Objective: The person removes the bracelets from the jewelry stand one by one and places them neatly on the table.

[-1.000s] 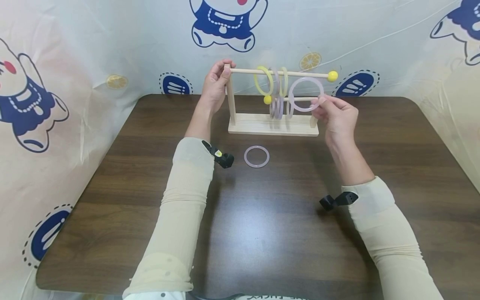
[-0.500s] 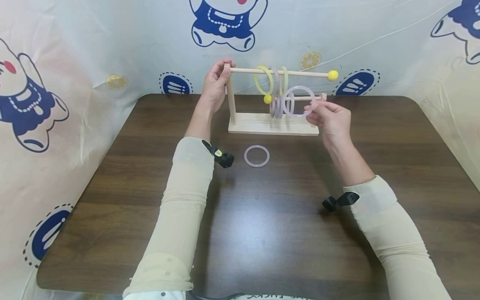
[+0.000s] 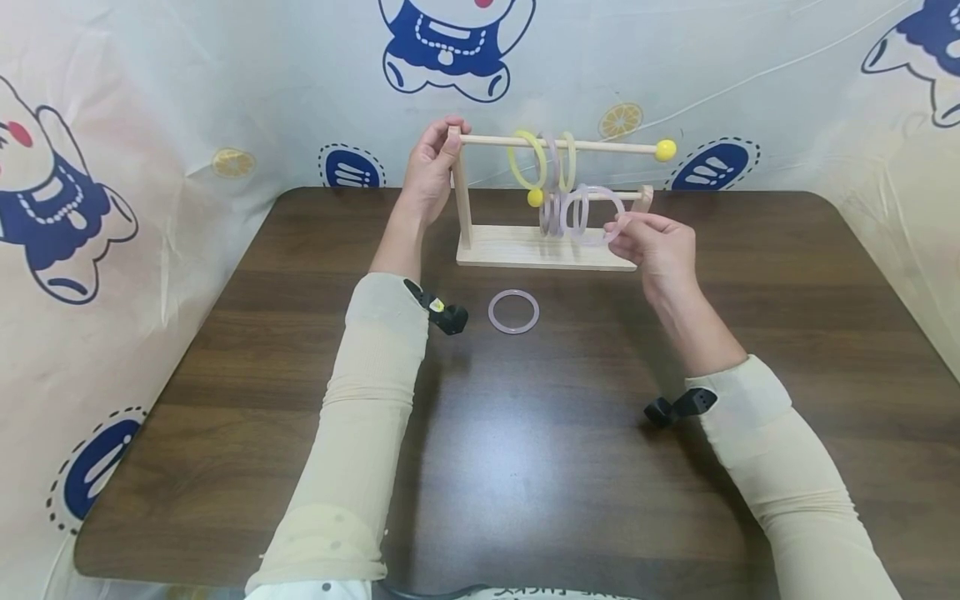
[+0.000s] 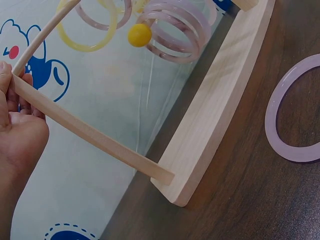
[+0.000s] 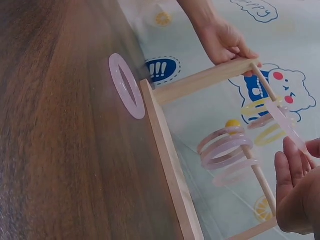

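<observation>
My left hand (image 3: 430, 171) grips the top of the left post of a wooden rack (image 3: 510, 247), thumb in front. Between thumb and fingers, my right hand (image 3: 660, 250) pinches a pale lilac ring (image 5: 288, 125) at its right edge. In the head view this ring overlaps the lower rod; I cannot tell whether the rod passes through it. Several lilac rings (image 4: 175, 30) hang on the lower rod near its yellow ball end (image 4: 139, 35). On the upper rod (image 3: 615, 148) hang two yellow rings and a lilac one between them.
Another lilac ring (image 4: 272, 115) lies flat on the dark wooden table (image 3: 480, 433), in front of the rack. A yellow ball (image 3: 665, 150) caps the upper rod's right end. Behind the table hangs a printed cloth (image 3: 300, 75).
My right hand has moved left and down with the pinched ring, away from the lower rod's right post. The left hand keeps its grip on the rack.
</observation>
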